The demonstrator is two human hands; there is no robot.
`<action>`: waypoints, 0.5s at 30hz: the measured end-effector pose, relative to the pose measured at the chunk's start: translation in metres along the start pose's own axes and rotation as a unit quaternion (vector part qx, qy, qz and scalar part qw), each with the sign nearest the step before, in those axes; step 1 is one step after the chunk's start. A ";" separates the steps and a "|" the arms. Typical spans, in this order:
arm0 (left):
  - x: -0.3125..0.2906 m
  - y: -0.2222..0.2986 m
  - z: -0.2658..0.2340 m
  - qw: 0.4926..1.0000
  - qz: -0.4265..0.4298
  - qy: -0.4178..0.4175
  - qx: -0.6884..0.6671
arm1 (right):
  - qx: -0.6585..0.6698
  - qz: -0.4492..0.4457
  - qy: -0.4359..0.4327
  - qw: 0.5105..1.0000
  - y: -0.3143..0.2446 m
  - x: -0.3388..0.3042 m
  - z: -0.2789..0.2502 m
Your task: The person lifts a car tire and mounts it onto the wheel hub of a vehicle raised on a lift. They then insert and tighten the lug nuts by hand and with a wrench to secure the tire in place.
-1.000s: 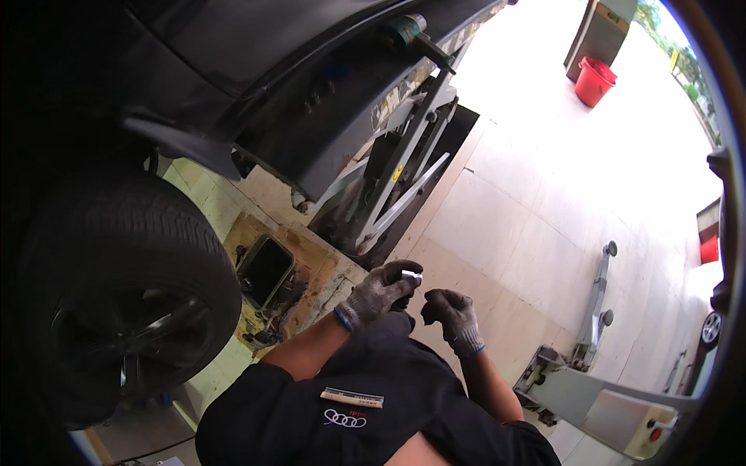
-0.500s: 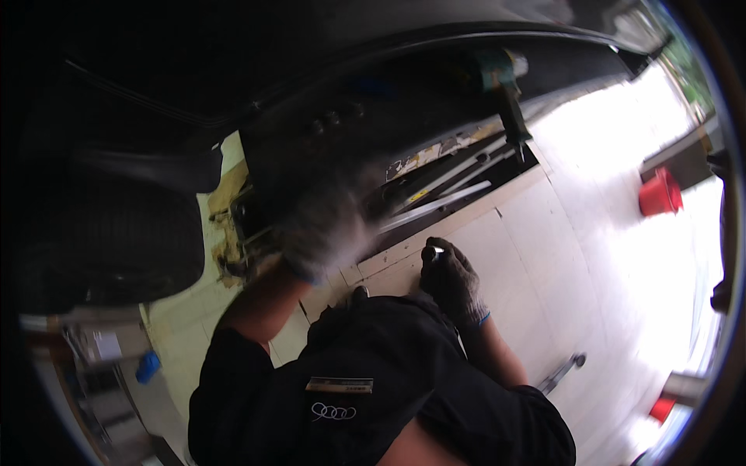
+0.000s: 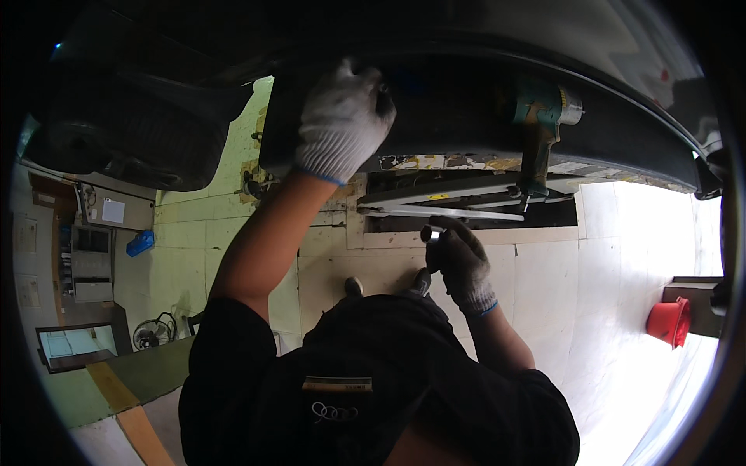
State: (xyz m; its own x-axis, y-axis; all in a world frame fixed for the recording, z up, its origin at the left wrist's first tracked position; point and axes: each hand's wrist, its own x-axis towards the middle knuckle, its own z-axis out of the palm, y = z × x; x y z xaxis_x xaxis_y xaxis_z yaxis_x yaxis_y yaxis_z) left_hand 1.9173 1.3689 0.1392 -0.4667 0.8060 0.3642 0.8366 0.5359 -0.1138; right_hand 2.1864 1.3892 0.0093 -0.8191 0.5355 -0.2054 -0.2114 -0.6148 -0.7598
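My left hand (image 3: 342, 120), in a pale knitted glove, reaches over a long black ledge (image 3: 458, 101) beneath the dark car body. Its fingers are curled closed at the ledge, with a dark spot by the fingertips, and whatever they hold is hidden. In front of my body, my right hand (image 3: 460, 260), in a greyer, dirtier glove, grips a short shiny metal cylinder (image 3: 431, 234) that looks like a socket. A green impact wrench (image 3: 544, 109) lies on the ledge to the right, its handle hanging toward me.
Grey metal lift bars (image 3: 458, 203) cross a floor recess in front of my feet. A car wheel (image 3: 148, 132) is at the left. A red bucket (image 3: 670, 321) stands far right. A fan (image 3: 154, 332) and a blue container (image 3: 141, 243) are at the left.
My left hand has moved up and away from me onto the ledge, where small round pieces showed before. The view has turned. My right hand still holds the metal cylinder.
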 end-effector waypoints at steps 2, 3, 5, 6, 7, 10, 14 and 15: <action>-0.033 -0.010 -0.002 0.981 0.094 0.169 -0.015 | -0.056 -0.068 0.014 0.996 -0.013 0.003 0.005; -0.055 -0.014 -0.003 0.961 0.085 0.203 -0.169 | -0.091 -0.097 0.019 0.991 -0.019 0.004 0.009; -0.102 -0.023 -0.006 0.932 -0.023 0.046 -0.359 | -0.127 -0.144 0.004 0.981 -0.027 0.006 0.019; -0.123 -0.027 -0.006 0.821 -0.067 -0.022 -0.567 | -0.140 -0.142 -0.026 0.980 -0.027 0.006 0.027; -0.142 -0.030 -0.005 0.662 -0.140 -0.064 -0.733 | -0.152 -0.143 -0.056 0.976 -0.025 0.007 0.036; -0.200 -0.045 -0.003 0.619 -0.130 0.000 -0.774 | -0.147 -0.103 -0.126 0.976 -0.003 0.008 0.072; -0.273 -0.109 -0.016 0.804 -0.143 0.003 -0.577 | -0.214 -0.101 -0.200 0.951 0.048 0.010 0.130; -0.291 -0.126 -0.021 0.893 -0.101 -0.010 -0.438 | -0.205 -0.089 -0.225 0.949 0.061 0.012 0.145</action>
State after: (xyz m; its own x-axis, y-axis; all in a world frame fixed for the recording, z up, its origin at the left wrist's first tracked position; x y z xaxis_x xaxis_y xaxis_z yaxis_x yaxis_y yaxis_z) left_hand 1.9538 1.0614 0.0670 -0.6304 0.7250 0.2777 0.6341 0.2746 0.7228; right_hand 2.0863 1.2739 0.0504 -0.9540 0.2519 0.1623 -0.2182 -0.2125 -0.9525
